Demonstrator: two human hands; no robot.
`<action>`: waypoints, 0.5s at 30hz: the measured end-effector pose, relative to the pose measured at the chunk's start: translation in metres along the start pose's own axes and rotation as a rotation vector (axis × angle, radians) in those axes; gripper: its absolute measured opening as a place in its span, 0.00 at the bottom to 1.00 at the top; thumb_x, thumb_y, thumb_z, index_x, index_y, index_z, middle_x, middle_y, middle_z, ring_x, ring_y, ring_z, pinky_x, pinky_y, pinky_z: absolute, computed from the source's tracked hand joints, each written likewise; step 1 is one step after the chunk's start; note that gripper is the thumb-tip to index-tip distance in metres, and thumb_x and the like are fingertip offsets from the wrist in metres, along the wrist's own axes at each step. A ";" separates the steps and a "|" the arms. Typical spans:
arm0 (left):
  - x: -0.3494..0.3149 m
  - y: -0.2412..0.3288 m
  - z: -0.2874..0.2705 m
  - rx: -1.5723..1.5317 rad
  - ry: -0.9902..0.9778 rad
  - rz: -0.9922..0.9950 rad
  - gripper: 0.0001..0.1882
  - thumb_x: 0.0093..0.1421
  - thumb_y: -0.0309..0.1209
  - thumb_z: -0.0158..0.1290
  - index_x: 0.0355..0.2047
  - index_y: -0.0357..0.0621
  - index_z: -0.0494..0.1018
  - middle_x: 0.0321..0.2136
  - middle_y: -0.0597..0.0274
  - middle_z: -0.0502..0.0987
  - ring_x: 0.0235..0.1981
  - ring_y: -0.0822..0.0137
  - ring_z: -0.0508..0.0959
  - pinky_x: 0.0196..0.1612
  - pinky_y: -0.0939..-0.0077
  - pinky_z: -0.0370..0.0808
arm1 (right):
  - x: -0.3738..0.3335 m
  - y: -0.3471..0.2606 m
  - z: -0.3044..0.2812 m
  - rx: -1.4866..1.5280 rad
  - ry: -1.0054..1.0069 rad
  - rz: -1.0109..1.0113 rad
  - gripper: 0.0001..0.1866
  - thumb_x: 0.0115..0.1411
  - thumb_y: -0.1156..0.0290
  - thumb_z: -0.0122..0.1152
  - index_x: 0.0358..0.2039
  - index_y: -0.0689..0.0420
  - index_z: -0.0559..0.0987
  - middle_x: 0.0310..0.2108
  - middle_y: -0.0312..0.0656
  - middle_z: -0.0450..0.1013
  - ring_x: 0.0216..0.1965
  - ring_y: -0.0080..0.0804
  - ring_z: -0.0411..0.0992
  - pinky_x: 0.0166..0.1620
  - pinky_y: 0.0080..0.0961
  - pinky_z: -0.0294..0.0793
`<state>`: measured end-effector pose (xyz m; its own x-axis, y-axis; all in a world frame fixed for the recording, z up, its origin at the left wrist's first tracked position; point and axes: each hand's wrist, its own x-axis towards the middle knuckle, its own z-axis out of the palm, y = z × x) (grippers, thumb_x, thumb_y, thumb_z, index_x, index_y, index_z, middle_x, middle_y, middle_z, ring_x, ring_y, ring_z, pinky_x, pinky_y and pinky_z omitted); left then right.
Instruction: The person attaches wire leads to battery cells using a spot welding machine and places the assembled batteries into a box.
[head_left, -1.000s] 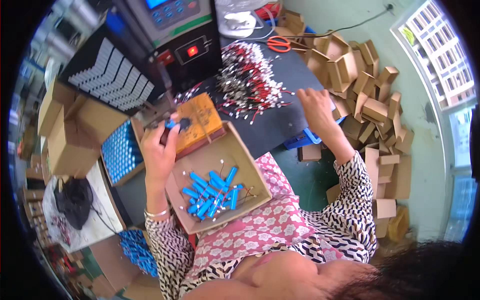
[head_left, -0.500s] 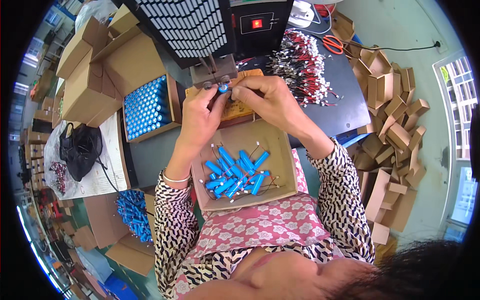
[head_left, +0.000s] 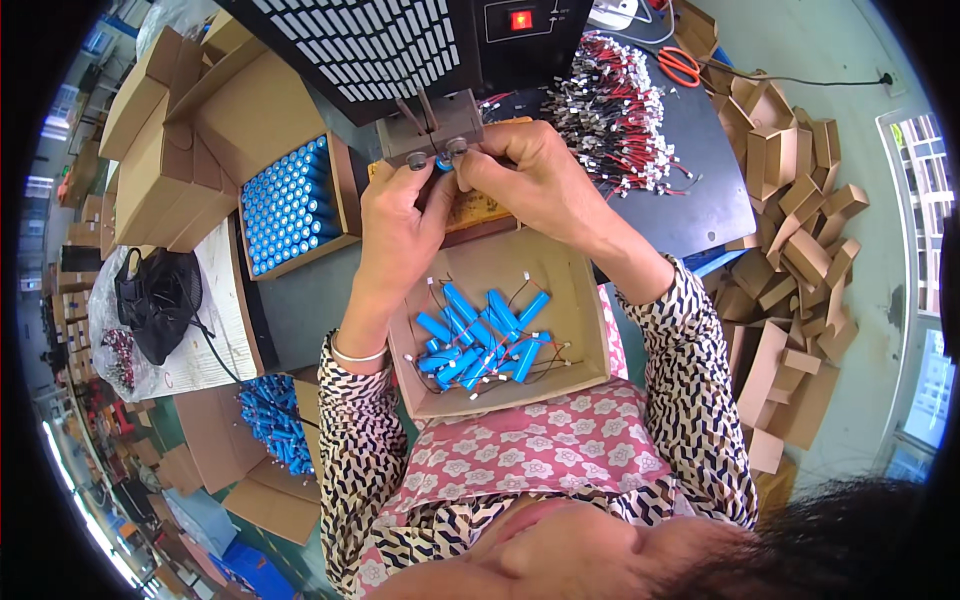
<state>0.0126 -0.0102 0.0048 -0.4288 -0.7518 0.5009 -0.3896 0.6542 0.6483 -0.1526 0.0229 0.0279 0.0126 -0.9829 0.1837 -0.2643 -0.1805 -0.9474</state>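
Note:
My left hand [head_left: 405, 215] pinches a blue cylindrical battery cell [head_left: 444, 165], end up, between thumb and fingers. The cell sits right under the two-pin head [head_left: 430, 130] of a black spot welder [head_left: 485, 70]. My right hand [head_left: 525, 185] is closed beside the cell, its thumb and fingertips pressed together at the cell's end. What those fingertips hold is hidden. Below my hands, a cardboard tray [head_left: 500, 402] rests against my apron, with several blue cells [head_left: 485, 335] with thin wire leads lying loose in it.
A box of upright blue cells [head_left: 290, 210] stands to the left. Red and black connector wires [head_left: 610, 120] are heaped at right, near orange-handled scissors [head_left: 680, 67]. Small cardboard boxes [head_left: 800, 250] are piled far right. Another carton [head_left: 275, 425] of blue cells sits lower left.
Both hands have brought the cell slightly up and closer under the welder's head, and the right fingers now cover more of it. The whole view has shifted slightly.

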 end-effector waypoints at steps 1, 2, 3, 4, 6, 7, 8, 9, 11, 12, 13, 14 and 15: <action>0.000 0.000 0.002 -0.001 -0.010 -0.001 0.09 0.51 0.19 0.58 0.34 0.37 0.76 0.27 0.52 0.77 0.29 0.51 0.75 0.31 0.66 0.71 | 0.000 0.001 -0.002 -0.021 -0.013 0.001 0.13 0.55 0.67 0.54 0.25 0.66 0.76 0.14 0.49 0.66 0.15 0.29 0.62 0.24 0.29 0.65; 0.002 0.001 0.003 -0.019 0.005 0.004 0.09 0.51 0.19 0.58 0.34 0.37 0.76 0.27 0.52 0.77 0.28 0.52 0.75 0.30 0.66 0.70 | 0.000 0.000 -0.003 -0.015 -0.007 0.005 0.13 0.55 0.67 0.54 0.25 0.66 0.76 0.14 0.49 0.66 0.15 0.29 0.62 0.24 0.29 0.65; 0.004 0.002 0.005 -0.039 0.019 0.010 0.09 0.51 0.19 0.58 0.34 0.37 0.76 0.27 0.53 0.77 0.27 0.52 0.75 0.29 0.66 0.70 | 0.000 -0.001 -0.005 0.001 -0.012 0.000 0.13 0.55 0.67 0.54 0.25 0.66 0.76 0.15 0.50 0.67 0.16 0.31 0.65 0.25 0.29 0.66; 0.005 0.004 0.006 -0.039 0.011 0.013 0.09 0.51 0.19 0.58 0.34 0.37 0.76 0.27 0.53 0.77 0.27 0.52 0.75 0.29 0.66 0.70 | -0.001 -0.002 -0.009 0.014 -0.016 -0.006 0.12 0.55 0.67 0.54 0.26 0.66 0.77 0.16 0.50 0.68 0.17 0.34 0.67 0.26 0.29 0.67; 0.003 0.003 0.006 -0.049 0.006 0.009 0.09 0.50 0.19 0.58 0.34 0.38 0.76 0.28 0.54 0.77 0.28 0.52 0.74 0.32 0.66 0.70 | 0.001 -0.012 -0.015 -0.041 -0.054 0.009 0.13 0.55 0.67 0.55 0.26 0.66 0.77 0.18 0.51 0.69 0.19 0.39 0.69 0.27 0.30 0.68; 0.004 0.003 0.007 -0.050 0.008 0.006 0.09 0.50 0.19 0.58 0.34 0.38 0.76 0.28 0.54 0.77 0.28 0.52 0.74 0.32 0.66 0.70 | 0.001 -0.015 -0.018 -0.102 -0.090 0.021 0.13 0.55 0.66 0.55 0.26 0.66 0.77 0.19 0.53 0.71 0.21 0.44 0.72 0.28 0.31 0.69; 0.003 0.000 0.007 -0.014 0.030 0.030 0.09 0.50 0.20 0.58 0.34 0.39 0.76 0.29 0.54 0.77 0.30 0.52 0.73 0.35 0.65 0.69 | 0.003 -0.008 -0.018 -0.184 -0.129 -0.051 0.10 0.58 0.72 0.55 0.31 0.68 0.77 0.22 0.41 0.72 0.24 0.21 0.69 0.28 0.24 0.70; 0.000 -0.003 0.006 0.021 0.054 0.054 0.09 0.50 0.21 0.59 0.34 0.39 0.76 0.30 0.54 0.77 0.31 0.52 0.72 0.37 0.65 0.69 | 0.000 -0.004 -0.018 -0.183 -0.150 -0.055 0.10 0.58 0.72 0.55 0.31 0.68 0.77 0.22 0.41 0.72 0.24 0.21 0.69 0.28 0.24 0.70; -0.001 -0.002 0.000 0.075 0.062 0.072 0.09 0.51 0.21 0.58 0.35 0.39 0.76 0.31 0.54 0.76 0.33 0.52 0.71 0.38 0.65 0.68 | -0.009 -0.006 -0.020 -0.458 -0.052 -0.439 0.12 0.57 0.74 0.55 0.40 0.67 0.76 0.33 0.51 0.75 0.30 0.41 0.75 0.32 0.31 0.73; 0.000 0.000 0.000 0.124 0.052 0.110 0.09 0.51 0.22 0.58 0.35 0.38 0.75 0.32 0.54 0.76 0.34 0.52 0.71 0.40 0.64 0.68 | -0.019 -0.018 -0.027 -0.470 -0.191 -0.244 0.18 0.56 0.78 0.54 0.49 0.64 0.71 0.40 0.55 0.73 0.35 0.52 0.73 0.35 0.36 0.74; -0.001 0.001 -0.003 0.122 0.071 0.099 0.09 0.51 0.22 0.58 0.35 0.38 0.75 0.32 0.54 0.76 0.34 0.52 0.71 0.40 0.64 0.68 | -0.029 -0.021 -0.026 -0.480 -0.210 -0.250 0.18 0.56 0.78 0.54 0.49 0.64 0.71 0.40 0.55 0.73 0.35 0.52 0.73 0.35 0.36 0.74; -0.002 0.004 -0.004 0.129 0.052 0.093 0.09 0.52 0.22 0.58 0.35 0.37 0.74 0.31 0.54 0.75 0.34 0.52 0.70 0.39 0.64 0.68 | -0.040 -0.023 -0.027 -0.569 -0.199 -0.248 0.23 0.52 0.81 0.53 0.51 0.64 0.68 0.36 0.53 0.72 0.33 0.53 0.73 0.33 0.38 0.74; -0.004 0.006 -0.005 0.134 0.026 0.082 0.09 0.53 0.23 0.57 0.35 0.36 0.74 0.30 0.53 0.74 0.33 0.51 0.70 0.38 0.63 0.68 | -0.048 -0.020 -0.025 -0.655 -0.189 -0.241 0.28 0.48 0.84 0.53 0.53 0.64 0.65 0.32 0.51 0.72 0.30 0.53 0.73 0.31 0.40 0.73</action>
<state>0.0164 -0.0038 0.0092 -0.4429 -0.6960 0.5652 -0.4603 0.7175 0.5228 -0.1723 0.0742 0.0444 0.2945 -0.9187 0.2632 -0.7560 -0.3924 -0.5240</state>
